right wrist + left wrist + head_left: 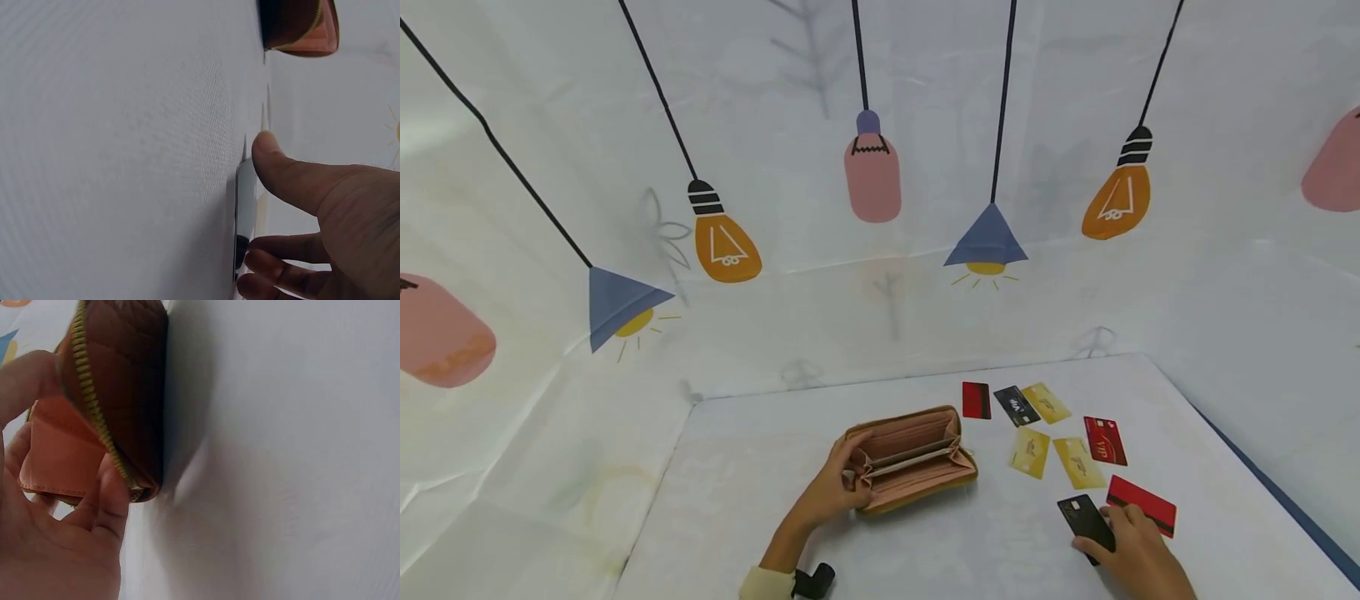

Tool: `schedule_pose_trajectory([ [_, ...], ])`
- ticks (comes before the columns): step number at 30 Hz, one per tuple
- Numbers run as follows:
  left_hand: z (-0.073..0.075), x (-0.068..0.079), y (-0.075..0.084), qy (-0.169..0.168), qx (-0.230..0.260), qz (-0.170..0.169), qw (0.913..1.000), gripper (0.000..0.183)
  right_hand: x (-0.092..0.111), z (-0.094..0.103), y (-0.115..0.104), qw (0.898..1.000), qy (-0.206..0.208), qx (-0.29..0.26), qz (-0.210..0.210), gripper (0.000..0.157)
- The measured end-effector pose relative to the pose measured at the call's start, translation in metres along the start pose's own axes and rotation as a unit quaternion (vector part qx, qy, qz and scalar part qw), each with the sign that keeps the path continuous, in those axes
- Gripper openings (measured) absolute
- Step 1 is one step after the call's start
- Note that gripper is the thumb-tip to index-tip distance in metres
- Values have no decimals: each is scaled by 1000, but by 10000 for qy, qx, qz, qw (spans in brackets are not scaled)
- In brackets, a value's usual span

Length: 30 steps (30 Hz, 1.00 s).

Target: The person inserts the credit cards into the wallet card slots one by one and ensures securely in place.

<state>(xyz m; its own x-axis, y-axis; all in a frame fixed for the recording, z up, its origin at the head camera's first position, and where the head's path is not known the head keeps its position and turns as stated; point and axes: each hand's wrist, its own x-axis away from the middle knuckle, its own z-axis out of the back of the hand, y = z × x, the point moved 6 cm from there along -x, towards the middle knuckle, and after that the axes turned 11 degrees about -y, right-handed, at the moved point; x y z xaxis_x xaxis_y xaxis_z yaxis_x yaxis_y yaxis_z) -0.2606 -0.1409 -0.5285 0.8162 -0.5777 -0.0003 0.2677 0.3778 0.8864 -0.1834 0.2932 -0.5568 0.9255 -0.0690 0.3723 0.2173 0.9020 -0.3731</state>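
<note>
An unzipped tan wallet with a pink lining and inner dividers stands on the white table, its mouth gaping. My left hand grips its left end, spreading the two sides apart. The left wrist view gives the quilted brown wallet side and its gold zip teeth, with fingers and thumb at the opening. To the right, my right hand pinches a black card between thumb and fingers, low over the table. From the side, the card appears nearly flat to the surface. Partly behind that hand lies a red striped card.
Beyond the right hand lie a red VIP card, several gold cards, a black Visa card and a red card with a dark stripe. A lamp-patterned sheet rises behind the white table.
</note>
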Motion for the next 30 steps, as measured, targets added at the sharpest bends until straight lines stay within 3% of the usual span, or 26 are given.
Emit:
schedule_pose_trajectory([
  [5, 0, 5, 6, -202, -33, -114, 9997, 89, -2, -4, -2, 10000, 20, 28, -4, 98],
  [9, 0, 2, -4, -557, -15, -208, 9982, 89, -2, -4, -3, 9998, -70, -114, -155, 94],
  [14, 0, 3, -6, -806, 137, -257, 9963, 88, -4, -4, 0, 9970, -311, -518, -474, 93],
  [19, -4, 4, -5, -1027, 317, -249, 9939, 84, -8, -2, 7, 9949, -575, -561, -615, 91],
  [24, -5, 4, -5, -891, 460, -283, 9946, 76, -9, 0, 12, 9940, -652, -604, -632, 91],
  [30, -5, 10, -12, -513, 860, 117, 9949, 83, -5, 1, 18, 9896, -739, -1059, -630, 91],
])
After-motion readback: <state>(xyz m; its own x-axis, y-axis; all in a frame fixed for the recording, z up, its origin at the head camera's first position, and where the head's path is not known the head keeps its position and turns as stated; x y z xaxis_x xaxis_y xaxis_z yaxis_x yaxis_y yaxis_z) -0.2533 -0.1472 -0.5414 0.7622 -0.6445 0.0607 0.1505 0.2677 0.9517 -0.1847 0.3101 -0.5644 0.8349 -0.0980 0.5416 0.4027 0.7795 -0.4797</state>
